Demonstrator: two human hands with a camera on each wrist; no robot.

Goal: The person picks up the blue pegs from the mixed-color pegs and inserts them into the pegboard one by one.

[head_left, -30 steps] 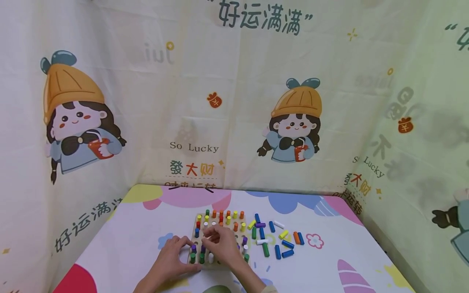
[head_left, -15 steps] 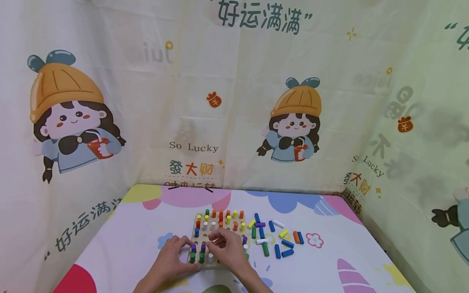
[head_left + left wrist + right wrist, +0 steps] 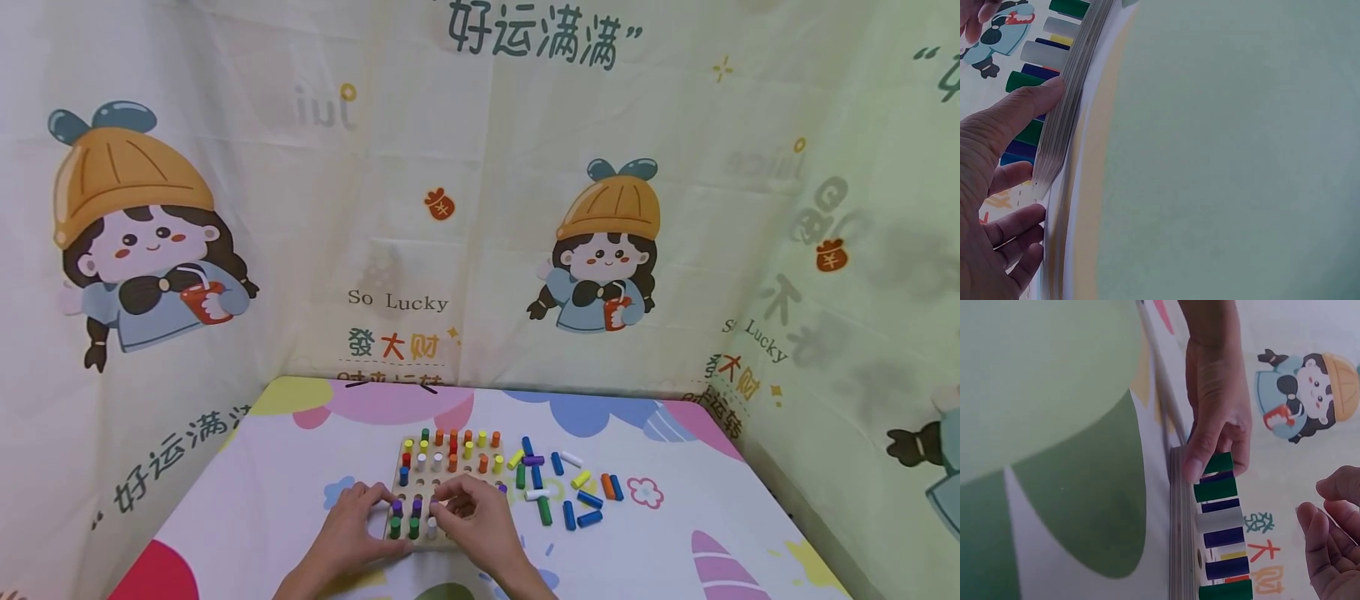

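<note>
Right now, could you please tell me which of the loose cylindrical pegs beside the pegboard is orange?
The orange cylindrical peg, just left of the blue cylindrical peg nearest the pink flower print; no other loose peg is orange.

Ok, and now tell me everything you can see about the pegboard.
The pegboard is a flat, pale tan, roughly square board that looks wooden, its edge showing thin layers in the wrist views. It lies flat on the table. Rows of round holes cover it; many hold upright pegs in various colours, while some are empty. The left hand touches its near left corner, thumb at the near edge. The right hand hides part of it.
</note>
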